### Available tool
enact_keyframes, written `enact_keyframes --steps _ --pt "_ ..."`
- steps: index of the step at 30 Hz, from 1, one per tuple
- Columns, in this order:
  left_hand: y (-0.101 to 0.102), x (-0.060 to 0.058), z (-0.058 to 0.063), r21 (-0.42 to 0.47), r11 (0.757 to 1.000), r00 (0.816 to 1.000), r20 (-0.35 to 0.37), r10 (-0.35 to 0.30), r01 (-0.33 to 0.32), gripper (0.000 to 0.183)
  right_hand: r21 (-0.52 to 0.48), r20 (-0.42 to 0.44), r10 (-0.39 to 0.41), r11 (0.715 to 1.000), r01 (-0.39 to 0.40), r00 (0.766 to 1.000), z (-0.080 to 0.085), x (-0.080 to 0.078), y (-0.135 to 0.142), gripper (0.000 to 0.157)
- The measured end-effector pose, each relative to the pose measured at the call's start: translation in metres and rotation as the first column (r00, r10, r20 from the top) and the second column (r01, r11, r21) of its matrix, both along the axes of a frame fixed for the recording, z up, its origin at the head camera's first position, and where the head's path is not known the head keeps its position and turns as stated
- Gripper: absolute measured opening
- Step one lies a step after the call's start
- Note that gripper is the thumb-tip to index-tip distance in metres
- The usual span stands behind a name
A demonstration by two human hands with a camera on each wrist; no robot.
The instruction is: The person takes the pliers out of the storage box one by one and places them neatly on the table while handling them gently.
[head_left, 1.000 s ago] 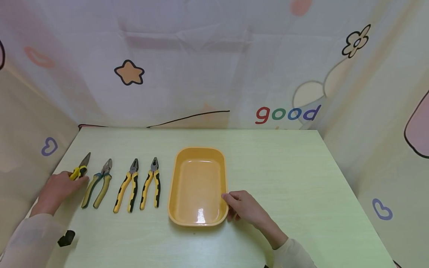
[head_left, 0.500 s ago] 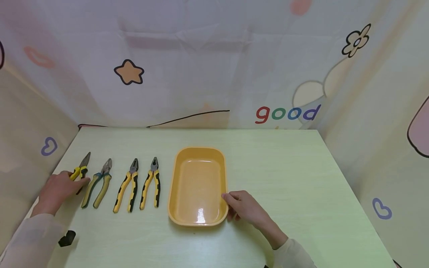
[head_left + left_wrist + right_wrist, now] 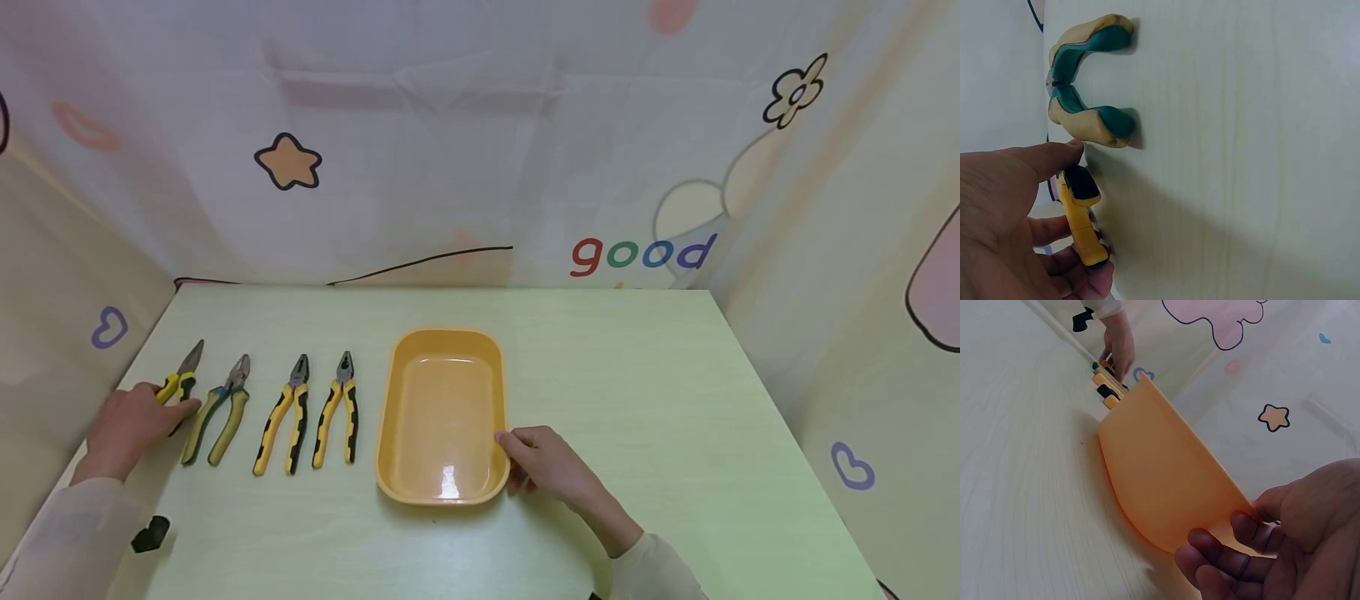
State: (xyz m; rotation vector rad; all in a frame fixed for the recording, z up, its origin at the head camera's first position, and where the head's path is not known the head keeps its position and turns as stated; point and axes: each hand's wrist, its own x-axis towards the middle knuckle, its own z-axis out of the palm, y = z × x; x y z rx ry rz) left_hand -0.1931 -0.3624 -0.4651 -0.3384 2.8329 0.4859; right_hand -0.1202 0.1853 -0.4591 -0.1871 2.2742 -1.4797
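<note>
At the far left of the table, my left hand (image 3: 135,423) holds yellow-and-black needle-nose pliers (image 3: 191,360) by the handles. In the left wrist view, the thumb lies near the black-topped handle and the other fingers curl around the yellow handle (image 3: 1085,231). Their pointed nose faces away from me. My right hand (image 3: 553,468) pinches the right rim of a yellow tray (image 3: 442,408), thumb on the rim and fingers underneath. The right wrist view shows the tray's outer wall (image 3: 1154,462) beside those fingers. Nothing lies in the tray.
Green-and-tan pliers (image 3: 238,408) lie just right of my left hand. Two yellow-and-black combination pliers, one pair (image 3: 279,425) beside the other pair (image 3: 351,417), lie between them and the tray. A printed curtain (image 3: 450,167) stands behind the pale table (image 3: 637,375).
My left thumb side has shifted slightly right, and more of the needle-nose pliers' black handle shows beneath it. My right hand and the tray stay put.
</note>
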Motion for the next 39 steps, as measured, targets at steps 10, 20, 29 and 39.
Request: enact_keyframes --steps 10,20,29,39 --pt "-0.001 0.000 0.002 0.025 0.999 0.999 0.036 0.029 -0.030 0.083 0.014 -0.001 -0.001 1.000 0.001 1.000 -0.003 -0.001 -0.002 0.044" --pt "-0.001 0.003 0.004 -0.008 0.999 0.998 0.052 0.047 -0.047 0.082 0.001 -0.004 0.001 1.000 -0.001 1.000 -0.004 -0.001 -0.003 0.045" --pt "-0.004 0.009 0.001 -0.028 0.998 0.998 0.031 0.055 -0.054 0.083 0.005 0.004 0.008 1.000 -0.008 1.000 -0.002 -0.003 -0.006 0.044" --pt "-0.001 0.010 0.002 -0.023 0.997 0.996 0.056 0.070 -0.069 0.081 -0.002 0.007 -0.013 1.000 0.013 1.000 -0.001 -0.003 -0.004 0.045"
